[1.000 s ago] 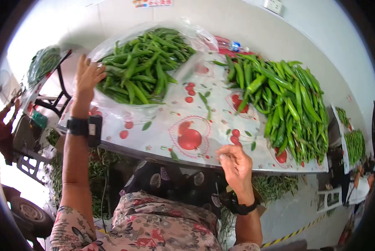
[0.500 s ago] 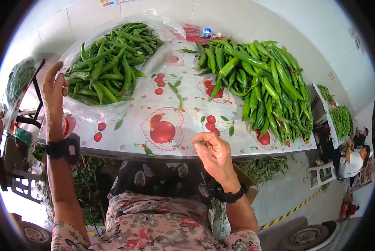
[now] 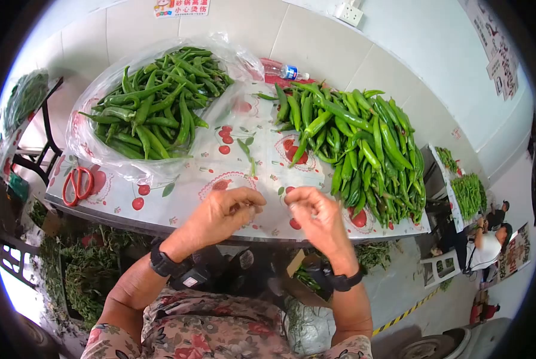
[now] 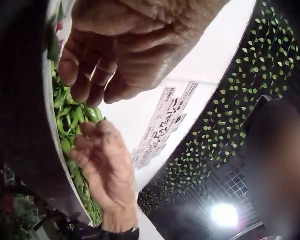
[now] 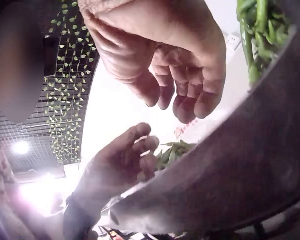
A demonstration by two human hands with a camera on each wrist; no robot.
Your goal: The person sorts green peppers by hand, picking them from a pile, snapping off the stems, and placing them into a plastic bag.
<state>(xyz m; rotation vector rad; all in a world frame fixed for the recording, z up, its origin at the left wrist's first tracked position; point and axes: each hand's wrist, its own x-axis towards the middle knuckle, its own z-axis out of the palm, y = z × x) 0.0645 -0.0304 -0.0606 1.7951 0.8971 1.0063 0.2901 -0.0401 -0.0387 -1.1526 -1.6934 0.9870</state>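
Note:
My left hand (image 3: 223, 215) and right hand (image 3: 318, 218) face each other over the table's front edge, a small gap between them. Loosely bent fingers show on both, and neither holds anything; the wrist views show the same bare palms. Long green peppers (image 3: 154, 107) fill a clear plastic bag (image 3: 79, 134) at the left of the table. A larger heap of green peppers (image 3: 369, 149) lies to the right, behind my right hand. One small loose pepper (image 3: 247, 155) rests between the two piles. Red-handled scissors (image 3: 78, 186) lie near the front left edge.
The table wears a white cloth (image 3: 187, 173) printed with fruit. A plastic bottle (image 3: 292, 72) lies at the back by the wall. Below the table are an open cardboard box (image 3: 304, 287) and heaped greenery (image 3: 91, 269). People (image 3: 486, 245) sit at the far right beside another table.
My left hand has left the plastic bag's side and come right to the middle, near my right hand. The red scissors now show where the left arm was.

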